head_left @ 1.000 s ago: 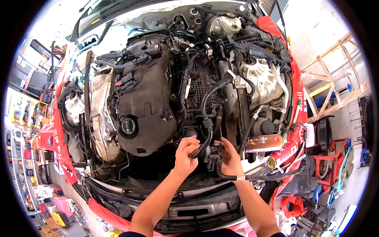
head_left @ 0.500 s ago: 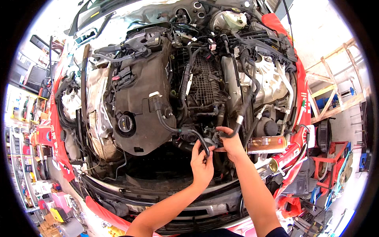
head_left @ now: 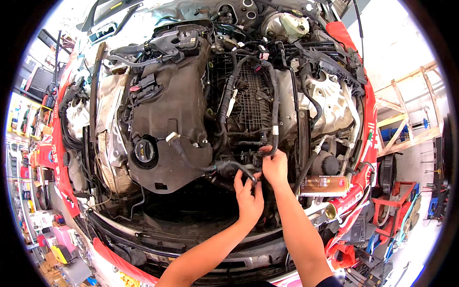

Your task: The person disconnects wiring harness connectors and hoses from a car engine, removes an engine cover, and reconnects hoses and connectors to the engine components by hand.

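Head view, looking down into an open engine bay (head_left: pixel 110 229) of a red-bodied car. Your left hand (head_left: pixel 248 198) comes in from the lower edge and sits low in the middle of the bay, its fingers (head_left: pixel 239 178) curled narrowly around a thin black hose (head_left: pixel 234 165) that runs leftward toward the dark engine cover (head_left: pixel 177 110); the hose ends near a pale connector on that cover. Your right hand (head_left: pixel 275 167) lies just beside the left, slightly higher and nearer the centre of the engine, with its fingertips (head_left: pixel 266 149) pinched on the lower end of a thicker black hose (head_left: pixel 274 105) that rises in front of the ribbed black intake part (head_left: pixel 251 100). A white band marks this hose just above your fingers. Both hands are closed on their hoses rather than spread, and the two nearly touch at the thumbs. To the left of your hands, the round black oil filler cap (head_left: pixel 145 151) sits in the cover. To the right, a copper-coloured spray can (head_left: pixel 324 185) lies on its side on the edge of the bay, near your right forearm. At the far top, a translucent white fluid reservoir (head_left: pixel 287 25) stands by the firewall. A wooden frame (head_left: pixel 406 119) leans against the wall beyond the right fender, and red workshop equipment (head_left: pixel 394 205) stands on the floor beneath it.
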`<state>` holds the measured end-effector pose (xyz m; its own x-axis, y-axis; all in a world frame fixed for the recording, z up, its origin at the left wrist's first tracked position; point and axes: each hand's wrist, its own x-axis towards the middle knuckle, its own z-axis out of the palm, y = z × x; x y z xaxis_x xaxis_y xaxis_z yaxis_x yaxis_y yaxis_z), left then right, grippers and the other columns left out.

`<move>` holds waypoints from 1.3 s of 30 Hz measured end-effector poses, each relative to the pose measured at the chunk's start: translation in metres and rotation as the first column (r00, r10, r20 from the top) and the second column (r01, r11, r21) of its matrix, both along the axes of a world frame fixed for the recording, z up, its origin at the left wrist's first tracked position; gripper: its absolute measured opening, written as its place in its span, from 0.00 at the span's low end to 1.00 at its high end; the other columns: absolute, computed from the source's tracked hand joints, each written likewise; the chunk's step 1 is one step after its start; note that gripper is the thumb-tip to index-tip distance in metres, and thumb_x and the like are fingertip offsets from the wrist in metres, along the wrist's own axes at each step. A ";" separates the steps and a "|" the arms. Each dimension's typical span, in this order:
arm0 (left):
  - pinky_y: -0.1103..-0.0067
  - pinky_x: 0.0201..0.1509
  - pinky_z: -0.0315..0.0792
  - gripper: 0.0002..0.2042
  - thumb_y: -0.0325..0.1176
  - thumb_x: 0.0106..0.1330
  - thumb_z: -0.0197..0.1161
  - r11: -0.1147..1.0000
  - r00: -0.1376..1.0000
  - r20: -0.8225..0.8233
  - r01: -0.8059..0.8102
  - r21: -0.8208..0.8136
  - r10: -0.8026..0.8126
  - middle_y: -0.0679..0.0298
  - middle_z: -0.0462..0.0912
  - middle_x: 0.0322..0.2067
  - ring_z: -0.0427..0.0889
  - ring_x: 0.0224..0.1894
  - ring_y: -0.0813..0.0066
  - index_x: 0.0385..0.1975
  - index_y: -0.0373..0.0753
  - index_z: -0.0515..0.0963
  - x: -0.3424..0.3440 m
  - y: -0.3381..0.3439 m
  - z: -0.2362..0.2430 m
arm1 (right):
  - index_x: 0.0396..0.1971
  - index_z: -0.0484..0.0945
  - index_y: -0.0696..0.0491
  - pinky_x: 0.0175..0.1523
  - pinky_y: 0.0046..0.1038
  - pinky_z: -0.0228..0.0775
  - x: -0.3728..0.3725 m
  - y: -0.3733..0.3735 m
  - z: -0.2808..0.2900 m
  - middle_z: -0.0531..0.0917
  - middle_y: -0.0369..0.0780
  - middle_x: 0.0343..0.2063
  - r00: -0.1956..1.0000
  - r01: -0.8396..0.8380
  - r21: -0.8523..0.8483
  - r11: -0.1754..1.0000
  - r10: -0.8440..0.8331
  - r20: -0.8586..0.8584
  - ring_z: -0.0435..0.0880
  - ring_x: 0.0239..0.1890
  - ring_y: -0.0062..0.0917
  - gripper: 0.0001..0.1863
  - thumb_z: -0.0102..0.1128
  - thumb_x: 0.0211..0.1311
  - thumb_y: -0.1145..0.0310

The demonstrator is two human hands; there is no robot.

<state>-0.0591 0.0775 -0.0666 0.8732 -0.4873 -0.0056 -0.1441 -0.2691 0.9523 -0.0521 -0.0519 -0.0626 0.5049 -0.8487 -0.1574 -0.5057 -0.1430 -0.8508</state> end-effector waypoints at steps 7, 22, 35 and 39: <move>0.74 0.52 0.70 0.12 0.21 0.65 0.56 0.999 0.995 -0.097 -0.029 -0.021 0.027 0.49 0.59 0.63 0.73 0.55 0.59 0.47 0.35 0.79 0.003 -0.016 0.008 | 0.41 0.77 0.62 0.33 0.27 0.69 0.003 -0.005 -0.016 0.82 0.43 0.22 0.982 0.166 0.205 0.965 -0.181 0.058 0.80 0.26 0.22 0.10 0.51 0.63 0.76; 0.70 0.58 0.69 0.16 0.19 0.64 0.54 0.999 0.998 -0.036 -0.049 -0.012 0.049 0.45 0.61 0.62 0.71 0.60 0.50 0.50 0.37 0.78 0.005 -0.020 -0.018 | 0.52 0.73 0.61 0.49 0.25 0.70 0.009 0.002 -0.047 0.81 0.39 0.40 0.894 0.155 0.449 0.880 -0.318 0.316 0.78 0.42 0.24 0.18 0.47 0.73 0.63; 0.63 0.69 0.55 0.24 0.19 0.62 0.53 0.987 0.987 -0.036 0.160 0.028 -0.159 0.40 0.55 0.66 0.54 0.69 0.42 0.59 0.42 0.72 0.014 -0.017 -0.013 | 0.58 0.67 0.62 0.50 0.26 0.70 -0.010 0.005 -0.050 0.78 0.39 0.43 0.867 -0.005 0.345 0.939 -0.168 0.470 0.76 0.44 0.22 0.26 0.41 0.75 0.54; 0.60 0.69 0.55 0.26 0.19 0.56 0.56 0.907 0.924 0.016 0.372 0.195 -0.383 0.39 0.57 0.63 0.55 0.67 0.39 0.58 0.36 0.70 0.043 -0.002 0.016 | 0.52 0.71 0.63 0.51 0.24 0.67 0.003 0.009 -0.017 0.79 0.39 0.41 0.957 0.081 0.271 0.959 -0.151 0.249 0.74 0.44 0.21 0.22 0.51 0.72 0.59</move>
